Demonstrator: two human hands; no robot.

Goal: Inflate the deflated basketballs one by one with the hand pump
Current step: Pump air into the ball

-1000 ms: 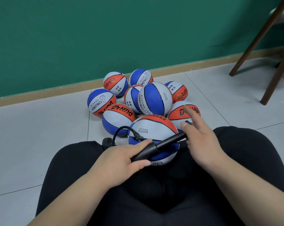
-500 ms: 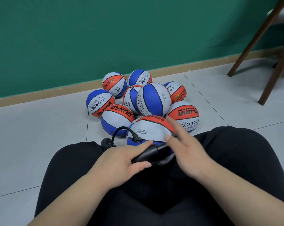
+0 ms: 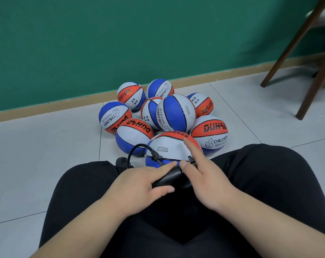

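A red, white and blue basketball point(image 3: 167, 146) rests between my knees. The black hand pump point(image 3: 169, 176) lies across my lap in front of it. The pump's black hose point(image 3: 137, 148) loops up to a needle fitting stuck in the ball's left side. My left hand point(image 3: 139, 187) grips the pump barrel. My right hand point(image 3: 206, 179) holds the pump handle, pushed in against the barrel, with its index finger pointing out over the ball. Several more basketballs point(image 3: 174, 113) of the same colours are piled on the floor behind.
The pile lies on grey floor tiles point(image 3: 46, 155) near a green wall with a wooden skirting board point(image 3: 46, 107). Brown wooden chair legs point(image 3: 314, 86) stand at the right. My legs in black trousers point(image 3: 260, 183) fill the foreground.
My right hand has pushed the pump handle in toward my left hand, so the rod that showed a second ago is now inside the barrel. The left hand stays on the barrel.
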